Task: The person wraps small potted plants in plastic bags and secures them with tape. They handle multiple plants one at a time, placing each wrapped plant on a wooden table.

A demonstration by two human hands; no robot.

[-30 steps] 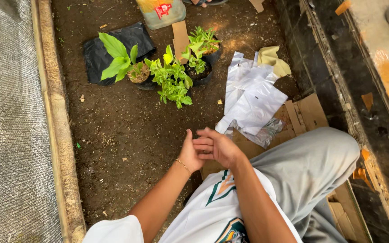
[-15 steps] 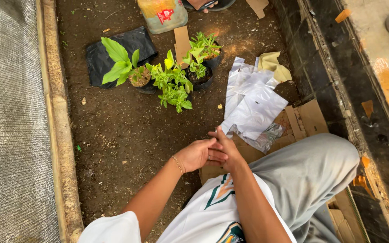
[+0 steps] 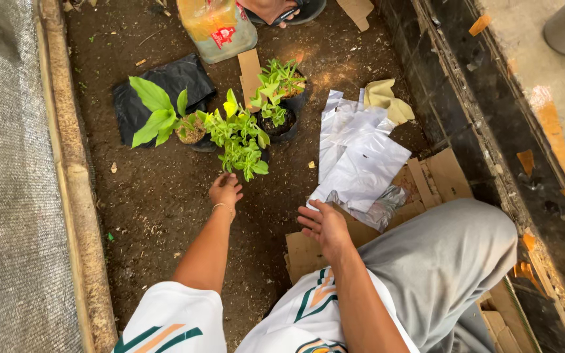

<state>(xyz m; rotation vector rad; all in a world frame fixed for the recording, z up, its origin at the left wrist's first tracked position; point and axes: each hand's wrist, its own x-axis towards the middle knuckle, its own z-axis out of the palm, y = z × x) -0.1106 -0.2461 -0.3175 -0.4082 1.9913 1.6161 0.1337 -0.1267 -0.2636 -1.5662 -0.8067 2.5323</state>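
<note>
1. While the left hand (image 3: pixel 225 191) reaches with loosely curled, empty fingers, it sits just below the leafy seedling (image 3: pixel 240 137).
2. Seedling stands upright on the soil (image 3: pixel 158 196); bright green, bushy, stems pointing up.
3. Right hand (image 3: pixel 325 225) hovers spread wide and empty beside the white plastic bags (image 3: pixel 361 160).

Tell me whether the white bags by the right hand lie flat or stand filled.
Flat and empty: the white bags lie spread in a loose overlapping pile on the soil and cardboard, beyond the right hand.
</note>
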